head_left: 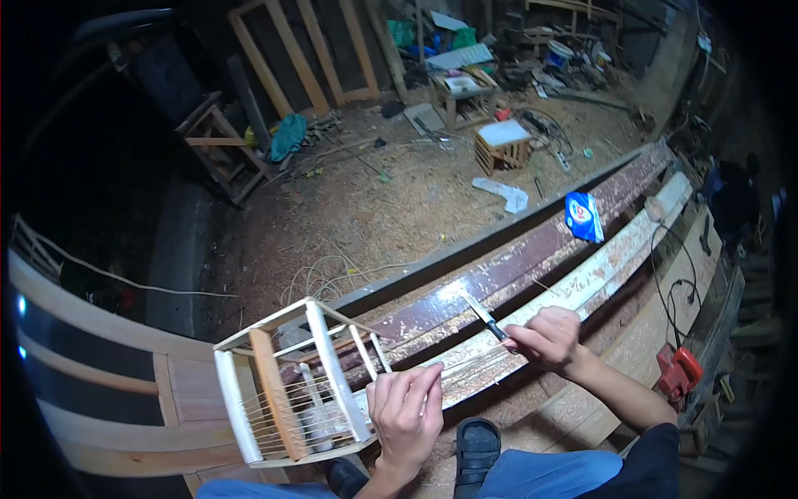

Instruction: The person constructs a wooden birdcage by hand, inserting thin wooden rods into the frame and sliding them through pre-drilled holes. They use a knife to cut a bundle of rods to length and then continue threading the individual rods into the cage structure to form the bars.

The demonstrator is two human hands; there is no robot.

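Observation:
My right hand [546,338] is closed round the black handle of a knife [484,317], whose blade points up and left over the planks. Lower and to the left, my left hand [406,413] has its fingers pinched together; what they hold, if anything, is too small to make out. Just left of that hand stands a small wooden cage frame [264,376] with thin bars across its lower part and one orange-brown slat. A pale, shaving-covered beam [573,293] runs beneath both hands.
A dark red plank [507,274] lies beyond the beam, with a blue packet [583,218] on it. At right are a red power tool [678,371] and a black cord [683,293]. A slatted wooden box [502,148] stands on the shaving-strewn floor.

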